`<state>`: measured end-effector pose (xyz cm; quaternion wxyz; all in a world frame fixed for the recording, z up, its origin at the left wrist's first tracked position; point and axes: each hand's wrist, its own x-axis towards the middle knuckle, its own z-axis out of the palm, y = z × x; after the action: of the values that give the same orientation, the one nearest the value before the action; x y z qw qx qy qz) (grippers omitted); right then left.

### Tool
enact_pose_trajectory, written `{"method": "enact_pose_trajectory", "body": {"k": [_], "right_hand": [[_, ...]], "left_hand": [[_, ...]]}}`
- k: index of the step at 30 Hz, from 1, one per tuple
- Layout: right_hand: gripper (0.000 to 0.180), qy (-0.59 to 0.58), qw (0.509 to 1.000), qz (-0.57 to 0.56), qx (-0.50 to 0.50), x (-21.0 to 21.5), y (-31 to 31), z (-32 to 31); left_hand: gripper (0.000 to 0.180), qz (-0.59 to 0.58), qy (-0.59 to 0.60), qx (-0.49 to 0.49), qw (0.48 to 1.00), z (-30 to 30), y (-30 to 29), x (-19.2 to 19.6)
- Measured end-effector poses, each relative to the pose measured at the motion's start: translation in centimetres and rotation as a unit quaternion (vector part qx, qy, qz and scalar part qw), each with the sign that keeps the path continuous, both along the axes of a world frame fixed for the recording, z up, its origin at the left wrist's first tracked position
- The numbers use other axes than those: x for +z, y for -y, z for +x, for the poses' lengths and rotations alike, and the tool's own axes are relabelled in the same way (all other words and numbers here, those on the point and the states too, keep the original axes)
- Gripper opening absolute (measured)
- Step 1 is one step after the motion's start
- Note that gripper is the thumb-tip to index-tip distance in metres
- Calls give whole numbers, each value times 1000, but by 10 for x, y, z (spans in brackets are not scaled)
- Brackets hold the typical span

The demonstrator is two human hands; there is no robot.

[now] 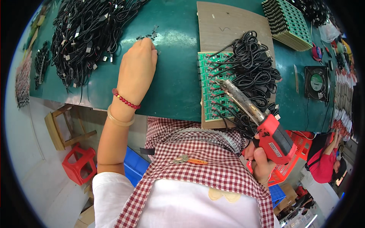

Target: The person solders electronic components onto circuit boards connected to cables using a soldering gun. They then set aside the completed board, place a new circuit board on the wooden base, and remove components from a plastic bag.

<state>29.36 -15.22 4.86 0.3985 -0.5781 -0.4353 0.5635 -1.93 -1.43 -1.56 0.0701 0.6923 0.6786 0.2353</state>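
- Soldering gun [266, 129], red-bodied with a long metal barrel, was gripped by the right hand [260, 161], fingers wrapped tight round its handle; its tip was held over the green circuit board panel [213, 87].
- Small black parts [150, 36] lay scattered on the green mat [175, 76], well to the left of the panel; the left hand [137, 68] was laid on them with fingers curled under, but whether a part was pinched could not be told.
- A bundle of black cables [253, 72] was piled on the panel's right half, with the barrel lying across its loops.
- A large heap of black cables [87, 30] was seen far left of the panel, beyond the left hand.
- A stack of green boards [287, 22] and a small fan [316, 81] stood to the panel's right.
- Cable insulation could be scorched, it was judged, because the hot barrel rested so near the loops.
- A neighbouring joint could be bridged, since the panel's pads were packed closely.
- A tiny part could be dropped or lost among the scatter, as the fingers hid it from view.
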Motion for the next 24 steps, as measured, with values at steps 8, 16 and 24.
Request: {"method": "enact_pose_trajectory", "body": {"k": [8, 16, 24], "right_hand": [[39, -66, 997, 8, -25, 15, -16, -15], [33, 46, 995, -35, 80, 3, -2, 4], [30, 64, 995, -14, 73, -12, 9, 10]], "left_hand": [[4, -108, 237, -26, 965, 29, 22, 35], [9, -230, 515, -48, 824, 33, 49, 35], [12, -258, 632, 0, 731, 28, 58, 28]]}}
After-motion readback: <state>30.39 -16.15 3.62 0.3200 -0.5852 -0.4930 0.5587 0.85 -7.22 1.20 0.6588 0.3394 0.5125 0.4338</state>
